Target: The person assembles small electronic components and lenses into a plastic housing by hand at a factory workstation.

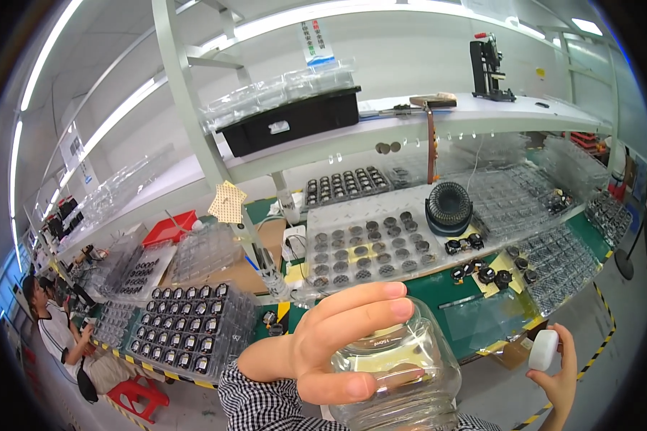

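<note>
My left hand (331,337), coming out of a black-and-white checked sleeve, is wrapped around a clear bottle (435,359) in the lower middle. The bottle's threaded neck points toward the lower edge, and I see no lid on it. Off to the lower right, my right hand (564,373) pinches a white cap (543,350) between thumb and fingers, apart from the bottle. Beyond the bottle, several small black round parts (487,275) lie on the green bench mat (446,287).
A tray of black round parts (180,323) stands at the left, beside a seated person (65,334). Clear trays (561,258) lie right. A small black fan (449,208) stands mid-bench, below a shelf with a black bin (291,122). A post (187,100) rises left of centre.
</note>
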A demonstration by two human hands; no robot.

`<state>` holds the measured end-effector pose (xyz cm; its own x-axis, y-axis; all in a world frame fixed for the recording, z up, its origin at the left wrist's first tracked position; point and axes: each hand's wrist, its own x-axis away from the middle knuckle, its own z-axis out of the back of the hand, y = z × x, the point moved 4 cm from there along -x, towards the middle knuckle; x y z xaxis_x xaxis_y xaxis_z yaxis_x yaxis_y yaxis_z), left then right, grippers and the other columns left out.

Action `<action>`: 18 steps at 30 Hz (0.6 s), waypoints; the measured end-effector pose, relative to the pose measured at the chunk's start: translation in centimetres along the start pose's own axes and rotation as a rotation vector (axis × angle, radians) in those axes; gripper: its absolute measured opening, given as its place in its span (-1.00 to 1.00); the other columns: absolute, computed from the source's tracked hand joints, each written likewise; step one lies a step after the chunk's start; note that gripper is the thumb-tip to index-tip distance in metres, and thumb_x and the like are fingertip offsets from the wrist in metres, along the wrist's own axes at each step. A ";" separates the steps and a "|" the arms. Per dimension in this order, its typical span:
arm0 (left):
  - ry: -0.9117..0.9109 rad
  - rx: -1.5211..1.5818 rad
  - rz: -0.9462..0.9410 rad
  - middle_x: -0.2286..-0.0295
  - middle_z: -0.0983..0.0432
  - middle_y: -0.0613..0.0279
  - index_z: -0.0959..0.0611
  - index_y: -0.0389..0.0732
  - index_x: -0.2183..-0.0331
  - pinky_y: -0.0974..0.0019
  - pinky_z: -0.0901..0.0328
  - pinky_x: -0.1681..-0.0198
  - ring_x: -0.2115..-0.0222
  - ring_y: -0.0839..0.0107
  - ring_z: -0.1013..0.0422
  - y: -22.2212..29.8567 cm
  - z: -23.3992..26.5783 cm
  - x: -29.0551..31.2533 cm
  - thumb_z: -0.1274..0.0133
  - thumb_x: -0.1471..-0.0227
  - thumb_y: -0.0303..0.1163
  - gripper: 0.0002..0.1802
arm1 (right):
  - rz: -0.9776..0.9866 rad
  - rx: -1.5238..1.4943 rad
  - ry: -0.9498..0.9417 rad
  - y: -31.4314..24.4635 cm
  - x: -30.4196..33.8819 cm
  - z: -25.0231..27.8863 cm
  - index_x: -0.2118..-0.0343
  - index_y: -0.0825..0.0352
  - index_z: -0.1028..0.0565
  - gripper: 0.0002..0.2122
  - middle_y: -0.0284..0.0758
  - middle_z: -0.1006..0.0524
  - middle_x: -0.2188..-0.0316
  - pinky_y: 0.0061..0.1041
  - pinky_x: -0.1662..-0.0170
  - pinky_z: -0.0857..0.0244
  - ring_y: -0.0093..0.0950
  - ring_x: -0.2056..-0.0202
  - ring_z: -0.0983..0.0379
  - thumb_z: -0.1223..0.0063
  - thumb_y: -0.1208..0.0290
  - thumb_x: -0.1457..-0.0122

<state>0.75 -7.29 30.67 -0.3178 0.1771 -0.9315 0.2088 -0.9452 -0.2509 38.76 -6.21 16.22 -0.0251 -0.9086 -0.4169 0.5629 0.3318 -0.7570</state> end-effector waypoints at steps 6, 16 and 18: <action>-0.050 0.023 -0.022 0.11 -0.38 -0.44 -0.25 -0.04 0.00 0.00 -0.46 0.15 0.17 -0.21 -0.44 -0.2 0.4 -0.8 -0.19 0.00 -0.38 -0.41 | -0.009 -0.064 0.008 0.5 0.1 -0.3 -0.15 0.39 -0.27 -0.08 -0.24 -0.43 -0.03 -0.43 -0.04 -0.20 -0.40 0.02 -0.38 -0.40 0.36 0.46; 0.015 -0.045 -0.109 0.11 -0.39 -0.44 -0.24 -0.04 -0.01 0.00 -0.47 0.17 0.16 -0.22 -0.44 -0.5 0.1 -1.8 -0.13 -0.05 -0.40 -0.46 | 0.028 -0.044 0.005 1.1 0.4 -0.2 -0.16 0.42 -0.26 -0.06 -0.24 -0.43 -0.02 -0.44 -0.02 -0.22 -0.40 0.04 -0.39 -0.44 0.32 0.44; -0.017 -0.059 -0.104 0.11 -0.39 -0.43 -0.23 -0.03 -0.03 0.01 -0.47 0.18 0.17 -0.20 -0.45 -0.4 0.2 -2.1 -0.15 -0.04 -0.38 -0.43 | 0.019 -0.059 0.010 1.4 0.5 -0.3 -0.16 0.42 -0.26 -0.05 -0.24 -0.42 -0.03 -0.43 -0.02 -0.22 -0.40 0.03 -0.39 -0.44 0.30 0.44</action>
<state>1.14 -7.33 32.73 -0.3558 0.2684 -0.8952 0.2273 -0.9042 -0.3615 39.24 -6.09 14.84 -0.0227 -0.8994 -0.4365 0.5133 0.3642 -0.7771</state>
